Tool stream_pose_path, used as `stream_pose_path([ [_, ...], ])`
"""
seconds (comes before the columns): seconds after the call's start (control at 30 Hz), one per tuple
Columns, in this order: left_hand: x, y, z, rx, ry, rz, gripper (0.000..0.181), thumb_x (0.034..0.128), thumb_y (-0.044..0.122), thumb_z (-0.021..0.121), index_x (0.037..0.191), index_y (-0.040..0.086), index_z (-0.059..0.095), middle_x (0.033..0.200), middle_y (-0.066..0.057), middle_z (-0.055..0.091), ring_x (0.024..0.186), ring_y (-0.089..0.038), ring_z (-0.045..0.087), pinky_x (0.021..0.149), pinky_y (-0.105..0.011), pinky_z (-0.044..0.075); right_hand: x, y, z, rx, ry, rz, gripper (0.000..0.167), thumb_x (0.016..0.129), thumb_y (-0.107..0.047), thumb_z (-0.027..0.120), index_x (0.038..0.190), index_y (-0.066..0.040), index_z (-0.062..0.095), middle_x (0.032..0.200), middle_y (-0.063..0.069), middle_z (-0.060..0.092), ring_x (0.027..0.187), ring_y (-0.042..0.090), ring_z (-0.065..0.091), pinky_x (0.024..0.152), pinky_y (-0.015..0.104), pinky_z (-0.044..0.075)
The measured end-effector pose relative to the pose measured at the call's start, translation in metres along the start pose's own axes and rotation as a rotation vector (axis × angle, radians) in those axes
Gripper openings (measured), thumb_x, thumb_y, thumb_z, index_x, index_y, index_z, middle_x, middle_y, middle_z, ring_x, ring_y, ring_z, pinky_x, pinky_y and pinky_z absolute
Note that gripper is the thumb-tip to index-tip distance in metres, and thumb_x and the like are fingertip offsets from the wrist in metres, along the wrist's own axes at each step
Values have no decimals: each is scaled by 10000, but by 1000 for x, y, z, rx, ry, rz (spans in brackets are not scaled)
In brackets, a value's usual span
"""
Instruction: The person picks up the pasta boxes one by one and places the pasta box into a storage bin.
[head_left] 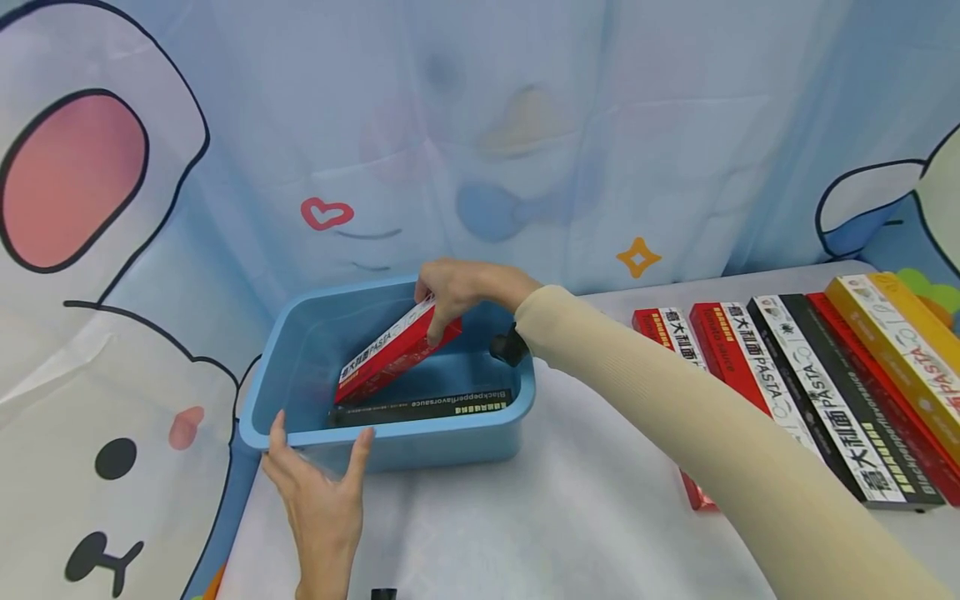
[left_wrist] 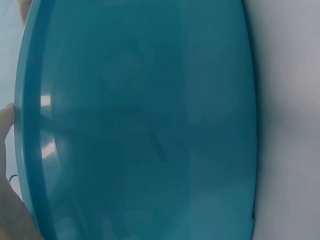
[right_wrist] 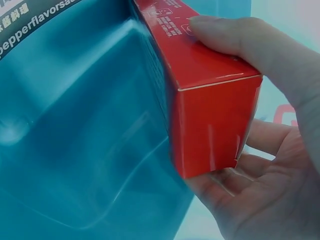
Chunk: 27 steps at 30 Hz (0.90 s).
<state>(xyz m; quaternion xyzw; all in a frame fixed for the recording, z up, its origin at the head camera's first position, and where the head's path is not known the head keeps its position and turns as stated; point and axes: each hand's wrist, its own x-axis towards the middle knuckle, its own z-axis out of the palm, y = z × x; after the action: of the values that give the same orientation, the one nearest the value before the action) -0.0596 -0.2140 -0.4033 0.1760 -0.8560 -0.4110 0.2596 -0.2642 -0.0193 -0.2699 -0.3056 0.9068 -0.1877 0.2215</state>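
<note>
The right hand (head_left: 453,287) pinches the raised end of a red pasta box (head_left: 390,358), the gap between thumb and fingers no wider than the box. In the right wrist view the thumb (right_wrist: 225,37) presses one red face, while the other fingers lie across the opposite side and under the edge. From this grip the box slants down and leftward into a blue bin (head_left: 450,446), its far end low beside a black box (head_left: 427,408); whether the two touch I cannot tell. The black box lies in the bin below the grip, along the wall nearer the person.

Just right of the grip, a small black device (head_left: 510,346) sits at the wrist, where a cream sleeve (head_left: 660,383) begins.

Nearer the person and to the left of the grip, the left hand (head_left: 318,496) has thumb and forefinger spread apart, touching the bin's near rim.

Well to the right of the grip, more boxes stand in a row on the white table (head_left: 585,500): two red boxes, a black-and-white box (head_left: 862,383), a red box (head_left: 890,387) and a yellow box (head_left: 911,321). Beyond the grip hangs a blue patterned curtain (head_left: 675,108).
</note>
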Motion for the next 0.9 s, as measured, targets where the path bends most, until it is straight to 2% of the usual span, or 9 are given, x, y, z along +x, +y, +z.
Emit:
stream_pose_path([
  [0.3, -1, -1, 2, -7, 7, 12, 1071, 866, 475, 825, 1643, 149, 164, 1577, -228, 236, 1427, -433, 316, 1152, -714, 316, -3, 1, -3, 16, 3, 10, 715, 857, -201, 871, 1451, 31, 549, 1423, 161, 576, 1284, 280, 543, 1004, 345, 553],
  [0.57, 0, -3, 2, -17, 28, 38, 1070, 865, 437, 837, 1642, 123, 171, 1566, -258, 237, 1430, -453, 306, 1166, -706, 307, -9, -2, -7, 29, 35, -33, 653, 893, -231, 851, 1448, -10, 586, 1422, 133, 617, 1306, 247, 571, 1079, 367, 496],
  [0.73, -1, -3, 0, -8, 27, 26, 1069, 870, 439, 833, 1644, 125, 166, 1556, -264, 246, 1424, -455, 313, 1155, -707, 322, -20, -8, -7, 48, 51, -125, 608, 917, -196, 814, 1444, 9, 592, 1414, 152, 630, 1276, 264, 596, 1062, 365, 508],
  [0.9, 0, -4, -1, 6, 27, 16, 1069, 872, 450, 829, 1646, 137, 160, 1557, -254, 247, 1421, -452, 321, 1157, -698, 327, -49, -12, -10, 127, 133, -259, 516, 928, -147, 796, 1383, 36, 634, 1362, 163, 663, 1183, 292, 658, 1029, 379, 541],
])
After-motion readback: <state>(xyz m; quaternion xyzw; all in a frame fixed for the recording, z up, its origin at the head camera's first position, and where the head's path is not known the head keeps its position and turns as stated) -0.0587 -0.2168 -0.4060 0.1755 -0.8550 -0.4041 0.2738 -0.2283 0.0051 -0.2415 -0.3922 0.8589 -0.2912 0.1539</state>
